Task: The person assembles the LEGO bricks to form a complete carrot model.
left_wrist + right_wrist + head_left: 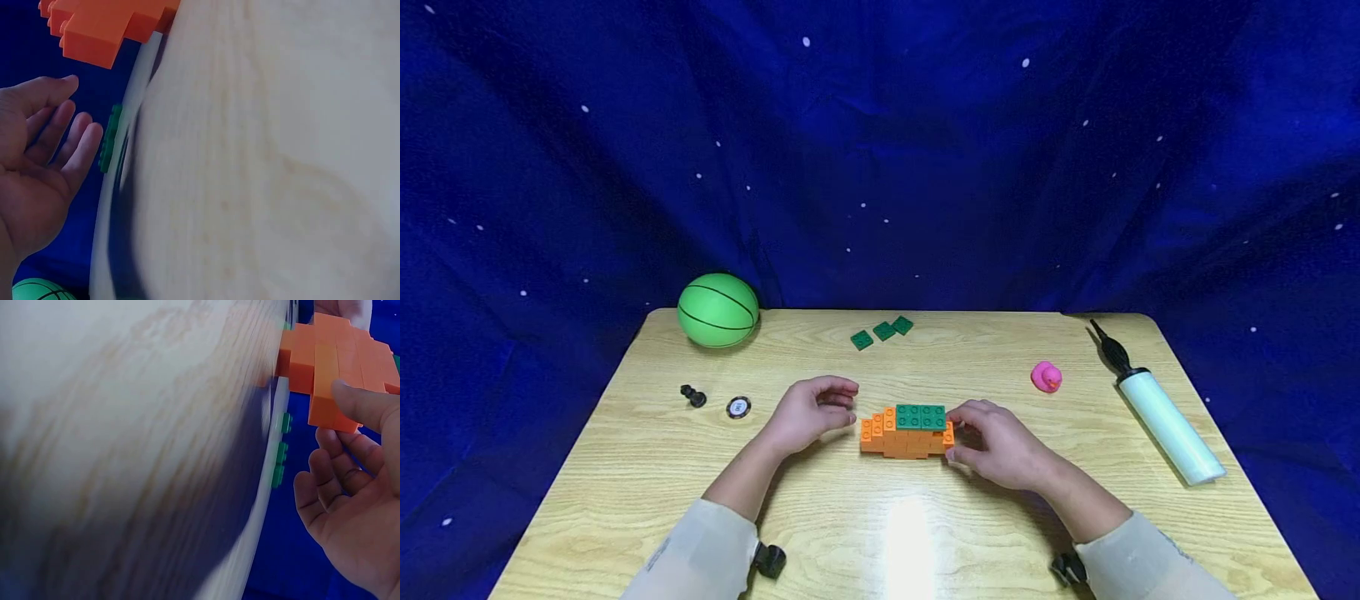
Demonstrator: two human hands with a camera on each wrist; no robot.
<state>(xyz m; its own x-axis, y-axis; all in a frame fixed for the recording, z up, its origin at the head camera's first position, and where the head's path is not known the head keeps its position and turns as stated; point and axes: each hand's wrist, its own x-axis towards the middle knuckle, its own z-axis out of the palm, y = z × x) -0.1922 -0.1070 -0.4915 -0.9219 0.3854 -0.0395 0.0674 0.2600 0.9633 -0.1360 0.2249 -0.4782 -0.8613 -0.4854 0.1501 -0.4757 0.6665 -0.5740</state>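
An assembly of orange building bricks point(910, 443) stands on the table, stepped at its left end, with green bricks point(921, 417) on top. My right hand point(1003, 446) pinches the orange brick at its right end. In the right wrist view, the thumb point(362, 403) lies on the near face of this orange brick point(328, 406), with fingertips at the far side. My left hand point(812, 412) is beside the left end, apart from it, fingers loosely bent and holding nothing. The left wrist view shows a gap between that hand point(44, 150) and the orange bricks point(94, 37).
Three loose green bricks point(884, 332) lie near the back edge. To the left are a green ball point(718, 310), a black chess pawn point(693, 396) and a poker chip point(738, 407). A pink rubber duck point(1047, 377) and a hand pump point(1172, 425) lie to the right.
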